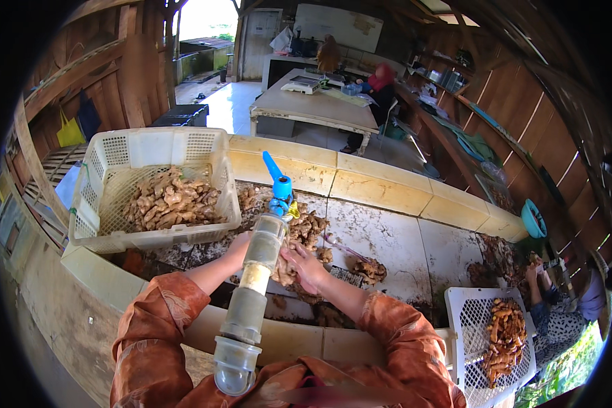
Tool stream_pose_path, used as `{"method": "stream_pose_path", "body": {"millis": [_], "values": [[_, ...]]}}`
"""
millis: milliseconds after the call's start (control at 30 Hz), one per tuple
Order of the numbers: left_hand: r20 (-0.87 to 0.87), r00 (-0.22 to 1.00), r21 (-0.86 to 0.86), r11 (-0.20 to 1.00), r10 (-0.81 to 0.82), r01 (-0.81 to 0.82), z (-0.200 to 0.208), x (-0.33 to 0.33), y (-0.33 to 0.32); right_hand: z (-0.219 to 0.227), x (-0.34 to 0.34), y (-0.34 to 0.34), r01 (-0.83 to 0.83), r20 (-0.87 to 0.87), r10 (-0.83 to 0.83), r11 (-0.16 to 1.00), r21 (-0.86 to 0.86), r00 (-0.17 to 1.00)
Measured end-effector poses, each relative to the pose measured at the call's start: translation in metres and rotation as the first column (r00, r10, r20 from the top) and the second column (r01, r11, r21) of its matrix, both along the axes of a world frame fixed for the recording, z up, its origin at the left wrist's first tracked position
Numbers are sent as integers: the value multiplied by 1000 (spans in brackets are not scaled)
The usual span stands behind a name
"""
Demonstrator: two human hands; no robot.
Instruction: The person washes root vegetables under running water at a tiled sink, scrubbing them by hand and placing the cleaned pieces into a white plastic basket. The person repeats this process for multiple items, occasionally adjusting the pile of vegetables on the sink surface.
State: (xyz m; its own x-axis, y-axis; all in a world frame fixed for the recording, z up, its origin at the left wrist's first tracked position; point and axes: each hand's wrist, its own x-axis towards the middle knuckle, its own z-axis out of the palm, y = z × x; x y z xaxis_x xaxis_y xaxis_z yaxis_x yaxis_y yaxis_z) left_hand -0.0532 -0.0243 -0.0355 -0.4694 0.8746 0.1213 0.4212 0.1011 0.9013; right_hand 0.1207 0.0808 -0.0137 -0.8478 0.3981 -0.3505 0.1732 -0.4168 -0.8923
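My right hand (306,268) is closed on a piece of ginger (283,272) over the tiled basin (387,238). My left hand (241,247) reaches in from the other side of a grey pipe (253,279), which hides its fingers. A blue valve handle (273,166) tops the pipe. Beyond my hands lies a heap of muddy ginger (308,228). Another ginger clump (370,270) rests to the right, near a dark grate (345,275).
A white crate (102,234) of ginger stands at the left on the basin's edge. At the lower right, a white basket (466,340) holds orange-brown roots (504,333), with a co-worker (568,306) beyond it. People sit behind a table (306,102) at the back.
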Motion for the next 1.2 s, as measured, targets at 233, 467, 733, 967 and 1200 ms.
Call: {"method": "stream_pose_path", "body": {"millis": [233, 467, 733, 967, 1200], "values": [[-799, 602, -151, 962, 18, -228, -27, -8, -2, -28, -6, -4, -139, 120, 125, 983, 119, 985], [-609, 783, -199, 980, -124, 1, -11, -2, -8, -40, -3, -1, -93, 173, 65, 983, 159, 983], [377, 907, -99, 965, -188, 241, 27, 15, -4, -39, -5, -5, -76, 70, 50, 893, 444, 996], [332, 925, 164, 977, -184, 136, -34, -1, 11, -40, -6, -6, 103, -148, -32, 858, 503, 988], [142, 975, 93, 983, -173, 161, -29, 3, 5, -36, -3, -3, -17, -9, 22, 923, 384, 1000]]}}
